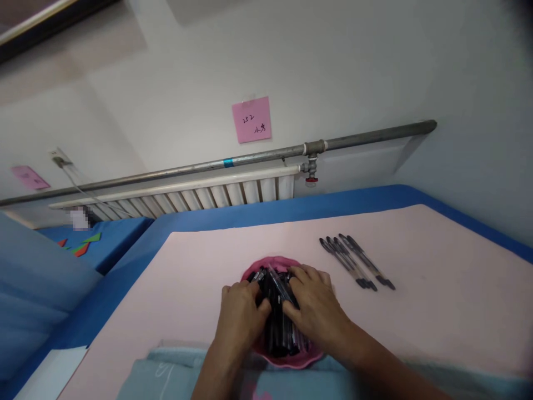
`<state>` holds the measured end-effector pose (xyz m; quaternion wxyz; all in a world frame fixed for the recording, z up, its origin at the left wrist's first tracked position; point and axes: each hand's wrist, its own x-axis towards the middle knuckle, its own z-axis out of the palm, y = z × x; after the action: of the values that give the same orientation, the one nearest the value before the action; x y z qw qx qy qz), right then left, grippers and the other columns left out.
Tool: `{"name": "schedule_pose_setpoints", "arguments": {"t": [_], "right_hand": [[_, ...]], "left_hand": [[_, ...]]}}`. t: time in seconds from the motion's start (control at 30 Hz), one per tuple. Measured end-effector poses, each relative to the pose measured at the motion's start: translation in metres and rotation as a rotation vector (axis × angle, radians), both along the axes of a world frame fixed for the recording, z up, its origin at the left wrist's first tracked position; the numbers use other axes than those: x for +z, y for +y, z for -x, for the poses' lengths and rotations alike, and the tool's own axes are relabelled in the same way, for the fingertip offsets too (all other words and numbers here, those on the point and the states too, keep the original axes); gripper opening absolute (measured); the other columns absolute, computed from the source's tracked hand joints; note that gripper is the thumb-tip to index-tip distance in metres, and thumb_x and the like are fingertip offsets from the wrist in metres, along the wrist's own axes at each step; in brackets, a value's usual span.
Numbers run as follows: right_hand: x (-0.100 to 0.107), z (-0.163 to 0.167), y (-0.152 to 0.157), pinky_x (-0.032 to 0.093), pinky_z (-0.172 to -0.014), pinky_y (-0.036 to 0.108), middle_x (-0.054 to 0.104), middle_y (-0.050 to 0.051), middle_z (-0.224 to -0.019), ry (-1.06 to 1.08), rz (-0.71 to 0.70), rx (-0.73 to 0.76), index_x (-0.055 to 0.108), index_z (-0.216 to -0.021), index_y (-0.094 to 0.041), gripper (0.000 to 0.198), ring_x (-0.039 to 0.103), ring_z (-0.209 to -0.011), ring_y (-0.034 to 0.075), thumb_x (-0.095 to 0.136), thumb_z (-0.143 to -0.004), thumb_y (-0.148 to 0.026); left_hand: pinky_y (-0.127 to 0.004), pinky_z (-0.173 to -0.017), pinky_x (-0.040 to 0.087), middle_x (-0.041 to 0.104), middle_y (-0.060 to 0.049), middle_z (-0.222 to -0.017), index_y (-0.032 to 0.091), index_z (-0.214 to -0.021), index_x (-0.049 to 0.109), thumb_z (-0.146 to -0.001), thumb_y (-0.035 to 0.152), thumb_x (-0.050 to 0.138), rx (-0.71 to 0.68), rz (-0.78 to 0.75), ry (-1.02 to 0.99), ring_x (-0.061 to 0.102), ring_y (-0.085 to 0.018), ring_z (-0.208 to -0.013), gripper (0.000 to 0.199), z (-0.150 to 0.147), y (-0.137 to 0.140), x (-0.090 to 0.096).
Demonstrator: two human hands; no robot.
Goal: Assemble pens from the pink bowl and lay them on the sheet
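A pink scalloped basket [297, 364] stands near the front edge of the pink sheet, filled with several dark pens [275, 328] lying lengthwise. My left hand [241, 311] reaches into its left side, fingers curled over the pens and fingertips partly hidden. From the right, my right hand [314, 300] reaches over the rim, with thumb and bent fingers closed around pens. A clear-barrelled pen [278, 280] slants between the two hands. To the right of the basket, several clear pens with dark caps [353, 261] lie side by side on the sheet.
The pink sheet [200, 266] covers a blue padded surface [250, 214] against the wall. Behind are a white radiator [208, 194], a metal pipe [179, 172] and a red-handled valve [311, 180]. Grey-blue cloth [166, 372] lies along the front. White paper [52, 369] is at left.
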<state>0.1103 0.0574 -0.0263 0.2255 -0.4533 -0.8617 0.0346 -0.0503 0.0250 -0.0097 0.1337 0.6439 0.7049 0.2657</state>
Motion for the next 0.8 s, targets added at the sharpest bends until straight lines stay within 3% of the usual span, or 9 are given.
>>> {"name": "schedule_pose_setpoints", "arguments": {"t": [0.1, 0.2, 0.4, 0.53, 0.8], "right_hand": [[-0.001, 0.000, 0.000, 0.037, -0.082, 0.043, 0.063, 0.010, -0.097, 0.023, 0.013, 0.000, 0.064, -0.075, -0.018, 0.011, 0.050, -0.098, 0.030, 0.054, -0.077, -0.020], [0.001, 0.000, 0.001, 0.037, -0.082, 0.044, 0.063, 0.009, -0.097, 0.045, 0.054, 0.001, 0.064, -0.076, -0.019, 0.009, 0.049, -0.100, 0.030, 0.055, -0.076, -0.020], [0.012, -0.004, 0.003, 0.041, -0.082, 0.044, 0.062, 0.008, -0.108, 0.286, 0.118, 0.000, 0.058, -0.071, -0.021, 0.012, 0.053, -0.100, 0.028, 0.051, -0.081, -0.021], [0.015, -0.010, -0.003, 0.047, -0.058, 0.032, 0.064, 0.000, -0.073, 0.317, 0.375, 0.172, 0.058, -0.084, -0.026, 0.018, 0.061, -0.065, 0.019, 0.040, -0.089, -0.026], [0.005, -0.012, -0.004, 0.050, -0.057, 0.033, 0.066, 0.001, -0.073, 0.248, 0.407, 0.184, 0.060, -0.085, -0.026, 0.019, 0.063, -0.064, 0.020, 0.042, -0.089, -0.030]], "left_hand": [[-0.027, -0.055, 0.032, 0.055, 0.001, -0.057, 0.021, -0.057, 0.054, -0.070, 0.030, 0.057, 0.102, -0.025, -0.276, 0.049, -0.015, -0.056, 0.016, 0.007, 0.003, 0.001], [-0.023, -0.045, 0.035, 0.052, 0.003, -0.054, 0.019, -0.065, 0.052, -0.075, 0.042, 0.054, 0.127, 0.030, -0.701, 0.046, -0.011, -0.047, 0.025, 0.010, 0.006, -0.001], [-0.021, -0.044, 0.046, 0.062, -0.001, -0.065, 0.017, -0.075, 0.051, -0.065, 0.037, 0.070, 0.147, 0.062, -1.374, 0.060, -0.013, -0.054, 0.030, 0.016, 0.012, -0.002], [-0.025, -0.054, 0.053, 0.065, -0.002, -0.072, 0.016, -0.077, 0.052, -0.059, 0.025, 0.076, 0.176, -0.003, -1.568, 0.064, -0.014, -0.060, 0.031, 0.025, 0.014, 0.001], [-0.029, -0.062, 0.055, 0.066, -0.002, -0.072, 0.016, -0.077, 0.053, -0.061, 0.019, 0.076, 0.216, -0.115, -1.691, 0.068, -0.018, -0.071, 0.028, 0.025, 0.013, 0.006]]}}
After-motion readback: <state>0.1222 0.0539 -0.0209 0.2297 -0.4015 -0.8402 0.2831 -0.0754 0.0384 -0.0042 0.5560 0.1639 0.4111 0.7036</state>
